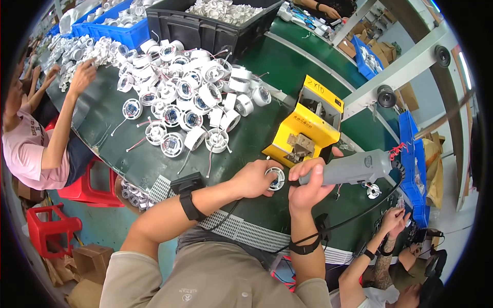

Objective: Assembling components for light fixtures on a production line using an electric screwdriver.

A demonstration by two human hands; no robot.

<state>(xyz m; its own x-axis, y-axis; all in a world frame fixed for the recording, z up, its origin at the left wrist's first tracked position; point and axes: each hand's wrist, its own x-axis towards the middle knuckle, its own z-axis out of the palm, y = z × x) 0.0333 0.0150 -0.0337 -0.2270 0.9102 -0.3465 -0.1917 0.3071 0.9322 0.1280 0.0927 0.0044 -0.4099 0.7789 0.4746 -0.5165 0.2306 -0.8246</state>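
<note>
My left hand [251, 178] is closed around a small round white plastic housing [278, 179] with a dark inside, held over the green bench. In my right hand [310, 186] lies a thick grey electric screwdriver [354, 169], its narrow end pointing left at the housing. Fingers hide its tip, so I cannot tell whether it touches the housing. Just beyond both hands stands a yellow box-shaped screw feeder [303, 126] with a metal mechanism at its front. A large pile of similar white housings [187, 92], many with circuit boards and thin wires, spreads to the far left.
A black crate [215, 33] of white parts and a blue bin [120, 31] stand behind the pile. A black cable [359, 213] hangs from the screwdriver. A co-worker's hand [83, 76] is at the left; another person's hands [393, 222] work at the lower right.
</note>
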